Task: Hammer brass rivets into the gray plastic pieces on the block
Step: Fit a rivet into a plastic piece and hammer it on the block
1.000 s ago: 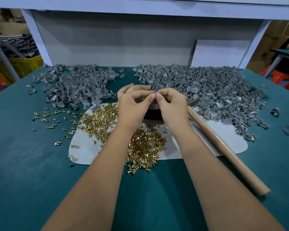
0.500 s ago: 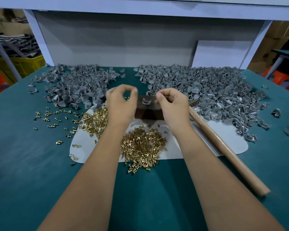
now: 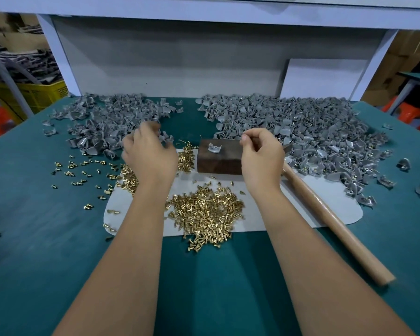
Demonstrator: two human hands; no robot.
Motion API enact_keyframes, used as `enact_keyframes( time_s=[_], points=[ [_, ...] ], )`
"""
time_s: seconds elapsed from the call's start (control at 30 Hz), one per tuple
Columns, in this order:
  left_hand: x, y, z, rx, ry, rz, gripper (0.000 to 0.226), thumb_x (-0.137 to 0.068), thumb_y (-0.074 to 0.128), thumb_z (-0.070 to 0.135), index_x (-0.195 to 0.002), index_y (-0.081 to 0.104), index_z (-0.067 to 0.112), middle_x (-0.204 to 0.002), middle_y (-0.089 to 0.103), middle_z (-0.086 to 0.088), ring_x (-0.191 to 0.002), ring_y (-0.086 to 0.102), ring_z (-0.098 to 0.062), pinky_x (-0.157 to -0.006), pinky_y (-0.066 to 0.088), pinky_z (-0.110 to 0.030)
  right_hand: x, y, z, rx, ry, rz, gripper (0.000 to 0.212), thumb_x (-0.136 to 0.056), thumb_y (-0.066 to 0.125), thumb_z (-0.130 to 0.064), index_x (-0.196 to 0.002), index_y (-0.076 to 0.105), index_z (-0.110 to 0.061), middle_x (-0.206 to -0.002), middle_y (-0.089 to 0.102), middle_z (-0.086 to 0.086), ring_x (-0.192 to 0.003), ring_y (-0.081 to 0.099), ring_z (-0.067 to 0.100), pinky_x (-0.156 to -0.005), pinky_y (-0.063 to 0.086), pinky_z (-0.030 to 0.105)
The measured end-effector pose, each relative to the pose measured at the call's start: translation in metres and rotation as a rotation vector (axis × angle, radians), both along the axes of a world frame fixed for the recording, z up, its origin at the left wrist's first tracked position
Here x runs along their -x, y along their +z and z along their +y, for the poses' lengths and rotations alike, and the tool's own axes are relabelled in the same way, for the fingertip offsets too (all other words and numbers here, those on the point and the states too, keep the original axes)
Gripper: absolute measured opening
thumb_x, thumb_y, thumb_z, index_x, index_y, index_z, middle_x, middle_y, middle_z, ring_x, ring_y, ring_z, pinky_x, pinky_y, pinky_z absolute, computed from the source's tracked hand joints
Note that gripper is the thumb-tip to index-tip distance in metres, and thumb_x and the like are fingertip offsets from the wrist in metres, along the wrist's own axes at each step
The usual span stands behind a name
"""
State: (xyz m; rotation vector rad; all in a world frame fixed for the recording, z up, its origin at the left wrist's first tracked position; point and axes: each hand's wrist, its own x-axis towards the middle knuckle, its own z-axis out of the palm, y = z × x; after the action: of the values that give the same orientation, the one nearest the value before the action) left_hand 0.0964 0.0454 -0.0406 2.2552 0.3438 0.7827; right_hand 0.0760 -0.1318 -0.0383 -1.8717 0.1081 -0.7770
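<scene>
Teal bench (image 3: 46, 238): dark wooden block (image 3: 219, 161) bearing one gray plastic piece (image 3: 214, 148); brass rivets (image 3: 204, 214) heaped in front. Left hand (image 3: 149, 154) blurred, grip unclear; right hand (image 3: 262, 156) fingers curled, pinching. Hammer handle (image 3: 330, 221) beside.

The table (image 3: 46, 238) is teal, the mat (image 3: 301, 209) pale grey. The rivets (image 3: 204, 212) are shiny brass-gold, the block (image 3: 218, 161) dark brown.

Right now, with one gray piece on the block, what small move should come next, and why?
Probably the right hand should reach for the hammer beside it. The gray piece sits alone on the block, and neither hand touches it. Whether a rivet is in it cannot be told.
</scene>
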Motion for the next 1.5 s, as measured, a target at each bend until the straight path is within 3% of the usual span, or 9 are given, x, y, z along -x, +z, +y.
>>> enact_keyframes(
  time_s=[0.1, 0.23, 0.37, 0.5, 0.63, 0.87, 1.03, 1.17, 1.5],
  points=[
    [0.005, 0.006, -0.017, 0.108, -0.287, -0.037, 0.029, -0.094, 0.060, 0.024, -0.122, 0.062, 0.029, -0.107, 0.057, 0.022, -0.122, 0.039, -0.013, -0.106, 0.034, -0.045, -0.001, -0.001, 0.001, 0.052, 0.017, -0.004, 0.013, -0.093, 0.060, -0.015, -0.085, 0.062, -0.027, -0.079, 0.061, -0.018, -0.078, 0.057, 0.000, -0.071, 0.048, 0.021],
    [0.010, 0.002, -0.039, 0.117, -0.488, 0.024, 0.028, -0.095, 0.057, 0.024, -0.121, 0.067, 0.028, -0.099, 0.043, 0.029, -0.129, 0.039, -0.018, -0.111, 0.031, -0.042, -0.001, -0.002, 0.003, 0.108, 0.031, -0.028, 0.011, -0.093, 0.060, -0.019, -0.085, 0.061, -0.026, -0.081, 0.062, -0.013, -0.080, 0.058, 0.008, -0.072, 0.049, 0.030],
    [0.004, -0.004, -0.046, 0.104, -0.516, 0.066, 0.023, -0.092, 0.063, 0.020, -0.111, 0.074, 0.024, -0.114, 0.068, 0.002, -0.125, 0.049, -0.023, -0.108, 0.039, -0.044, -0.001, -0.003, 0.002, 0.137, 0.044, -0.031, 0.010, -0.092, 0.060, -0.019, -0.084, 0.062, -0.024, -0.083, 0.064, -0.009, -0.081, 0.058, 0.010, -0.073, 0.050, 0.032],
    [0.001, -0.006, -0.046, 0.165, -0.533, 0.066, 0.018, -0.088, 0.070, 0.020, -0.104, 0.077, 0.024, -0.106, 0.073, 0.002, -0.117, 0.058, -0.024, -0.103, 0.045, -0.043, -0.004, -0.003, 0.001, 0.170, 0.090, 0.028, 0.009, -0.092, 0.060, -0.019, -0.085, 0.064, -0.024, -0.085, 0.065, -0.009, -0.082, 0.058, 0.008, -0.075, 0.051, 0.032],
    [0.004, -0.006, -0.045, 0.222, -0.545, 0.032, 0.021, -0.086, 0.073, 0.016, -0.106, 0.076, 0.021, -0.098, 0.075, 0.002, -0.104, 0.066, -0.015, -0.100, 0.049, -0.039, -0.008, -0.003, -0.002, 0.253, 0.124, 0.093, 0.009, -0.091, 0.061, -0.019, -0.085, 0.067, -0.022, -0.090, 0.063, -0.006, -0.087, 0.057, 0.012, -0.079, 0.049, 0.036],
    [0.009, -0.005, -0.046, 0.250, -0.567, 0.003, 0.024, -0.084, 0.075, 0.012, -0.108, 0.075, 0.017, -0.088, 0.073, 0.001, -0.093, 0.068, -0.012, -0.096, 0.053, -0.037, -0.009, 0.000, 0.001, 0.363, 0.168, 0.107, 0.005, -0.089, 0.066, -0.019, -0.087, 0.071, -0.018, -0.093, 0.059, -0.007, -0.098, 0.055, 0.021, -0.087, 0.047, 0.043],
    [0.007, -0.008, -0.044, 0.260, -0.573, 0.009, 0.021, -0.084, 0.075, 0.014, -0.105, 0.075, 0.017, -0.089, 0.073, 0.002, -0.105, 0.064, -0.019, -0.098, 0.050, -0.042, -0.011, 0.002, 0.002, 0.337, 0.168, 0.142, 0.006, -0.089, 0.066, -0.017, -0.086, 0.071, -0.016, -0.093, 0.057, -0.006, -0.098, 0.055, 0.021, -0.089, 0.046, 0.044],
    [0.004, -0.010, -0.045, 0.135, -0.489, -0.039, 0.013, -0.083, 0.076, 0.023, -0.095, 0.078, 0.019, -0.099, 0.067, 0.008, -0.115, 0.053, -0.026, -0.102, 0.041, -0.042, -0.009, 0.003, 0.004, 0.293, 0.188, 0.139, 0.006, -0.087, 0.068, -0.017, -0.082, 0.072, -0.019, -0.091, 0.057, -0.007, -0.095, 0.056, 0.019, -0.088, 0.046, 0.044],
    [-0.002, -0.013, -0.042, 0.164, -0.523, -0.005, 0.015, -0.084, 0.076, 0.023, -0.095, 0.078, 0.013, -0.106, 0.070, -0.001, -0.114, 0.057, -0.030, -0.102, 0.044, -0.047, -0.013, 0.001, 0.005, 0.295, 0.159, 0.158, 0.011, -0.087, 0.068, -0.019, -0.077, 0.067, -0.023, -0.086, 0.053, -0.011, -0.087, 0.057, 0.016, -0.087, 0.047, 0.043]
  ],
)
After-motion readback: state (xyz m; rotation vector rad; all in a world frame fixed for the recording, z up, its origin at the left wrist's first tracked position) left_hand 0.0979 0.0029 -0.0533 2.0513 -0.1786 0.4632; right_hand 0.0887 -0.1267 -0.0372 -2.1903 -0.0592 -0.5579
